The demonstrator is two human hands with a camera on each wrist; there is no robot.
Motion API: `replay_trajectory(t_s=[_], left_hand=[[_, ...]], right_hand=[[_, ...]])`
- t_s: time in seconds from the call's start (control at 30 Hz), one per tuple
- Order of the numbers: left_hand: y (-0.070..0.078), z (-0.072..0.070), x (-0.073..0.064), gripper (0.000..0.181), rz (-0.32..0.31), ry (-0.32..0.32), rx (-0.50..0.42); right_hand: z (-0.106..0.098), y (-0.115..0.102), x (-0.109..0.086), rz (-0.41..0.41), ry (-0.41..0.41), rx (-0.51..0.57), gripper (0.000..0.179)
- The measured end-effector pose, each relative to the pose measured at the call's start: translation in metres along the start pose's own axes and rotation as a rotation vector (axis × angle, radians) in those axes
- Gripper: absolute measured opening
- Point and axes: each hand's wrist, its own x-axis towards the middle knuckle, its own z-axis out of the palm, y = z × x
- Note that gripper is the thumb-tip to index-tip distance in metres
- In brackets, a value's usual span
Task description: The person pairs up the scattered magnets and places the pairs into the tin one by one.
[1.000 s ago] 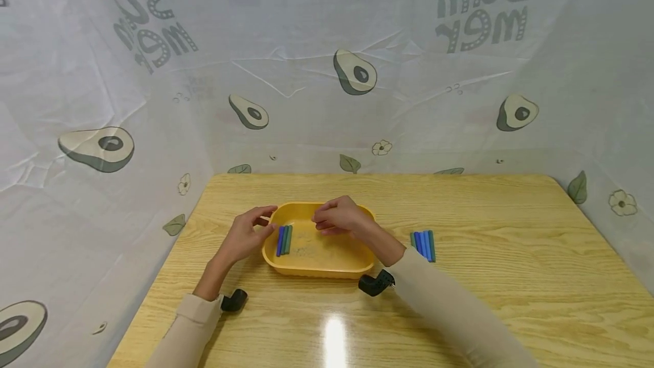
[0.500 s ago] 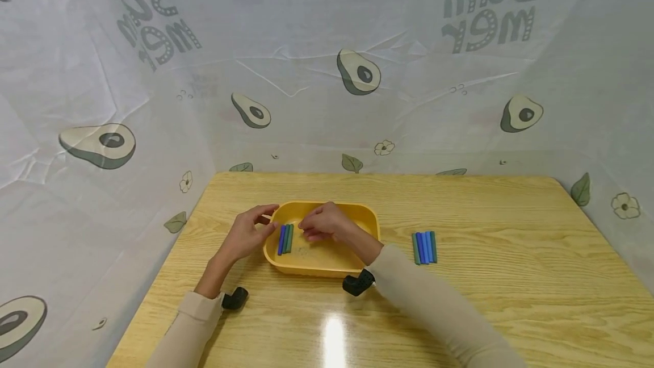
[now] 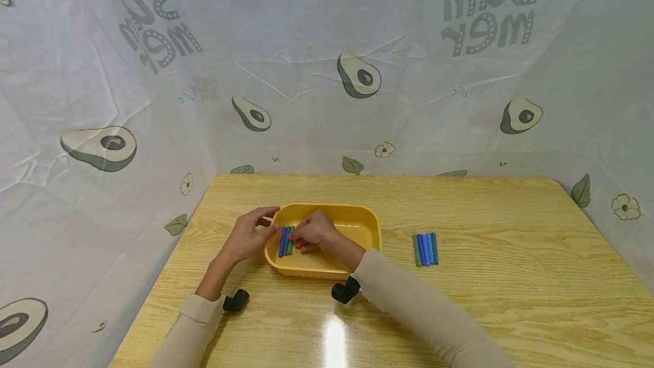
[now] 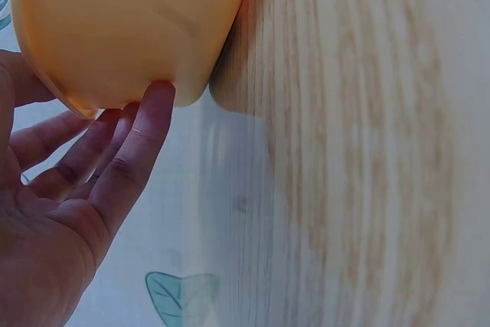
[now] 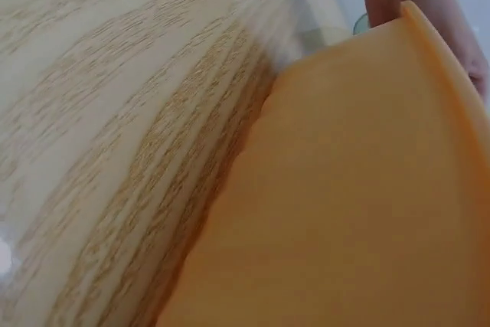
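Note:
A yellow plastic tray point(image 3: 357, 231) sits on the table. At its left end lie a blue crayon-like stick point(image 3: 283, 244) and two dark green ones, side by side. The left hand point(image 3: 247, 234) holds the tray's left end; in the left wrist view the thumb reaches over the rim and the fingers touch the outer wall point(image 4: 115, 36). Inside the tray, the right hand point(image 3: 315, 230) has its curled fingertips at the rightmost green stick point(image 3: 291, 250), which they partly cover. The right wrist view shows only the tray's outer side point(image 5: 329, 181), not the right fingers.
Several blue and green sticks point(image 3: 426, 249) lie in a row on the wooden table point(image 3: 490, 231), right of the tray. White printed fabric point(image 3: 306, 124) hangs around the table's back and sides.
The right hand has moved left and slightly down inside the tray, from its middle to the green stick. The left hand stays at the tray's left end.

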Motion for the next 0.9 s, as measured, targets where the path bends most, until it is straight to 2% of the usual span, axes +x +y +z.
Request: replay_trajectory(t_s=[0.17,0.43,0.9], left_hand=[[0.001,0.0,0.0,0.044,0.006,0.006,0.009],[0.0,-0.001,0.0,0.045,0.013,0.003,0.023],[-0.002,0.002,0.0,0.045,0.015,0.009,0.014]], right_hand=[[0.004,0.001,0.002,-0.021,0.053,-0.07,0.014],[0.006,0.0,0.002,-0.05,0.086,-0.152,0.017],[0.011,0.0,0.004,-0.038,0.089,-0.167,0.017]])
